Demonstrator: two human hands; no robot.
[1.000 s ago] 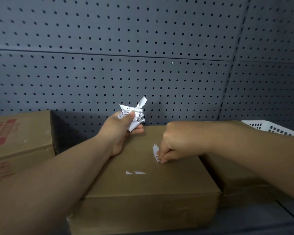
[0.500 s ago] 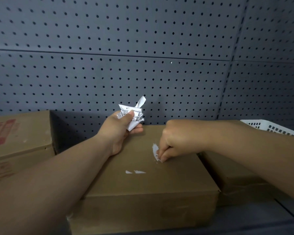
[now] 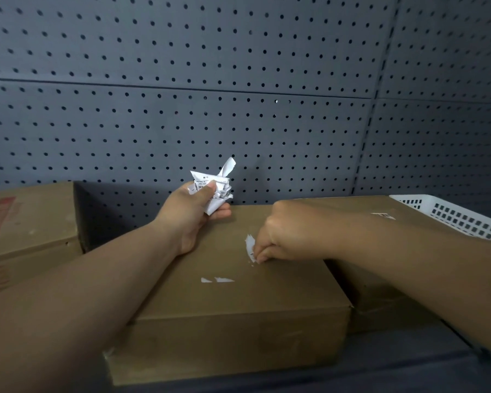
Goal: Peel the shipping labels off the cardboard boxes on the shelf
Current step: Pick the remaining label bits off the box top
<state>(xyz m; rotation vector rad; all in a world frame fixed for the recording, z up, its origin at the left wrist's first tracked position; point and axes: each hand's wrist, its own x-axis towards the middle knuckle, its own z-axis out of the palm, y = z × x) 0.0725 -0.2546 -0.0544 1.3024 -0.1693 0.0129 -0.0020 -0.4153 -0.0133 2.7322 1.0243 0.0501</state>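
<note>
Our left hand (image 3: pixel 193 211) is curled tight around a crumpled wad of white printed label paper (image 3: pixel 214 188), thumb pressed over it, with the wrist resting on the far left part of the flat brown cardboard box (image 3: pixel 238 307) in the middle of the shelf. Our right hand (image 3: pixel 287 234) sits knuckles-up on the top of the same box, its fingers curled under and its fingertips pinching the lower edge of a torn white scrap of shipping label (image 3: pixel 249 246) that is stuck to the lid. Nearer to us on that lid we see two small white slivers of label (image 3: pixel 217 279) side by side. Just to the right stands a second brown cardboard box (image 3: pixel 380 304), touching the middle one, with a small printed sticker (image 3: pixel 383 216) on top. A white slotted plastic basket (image 3: pixel 451 217) lies beyond it. At far left is a brown carton with red print (image 3: pixel 26 217), and a grey perforated metal back panel (image 3: pixel 238 80) rises behind everything
</note>
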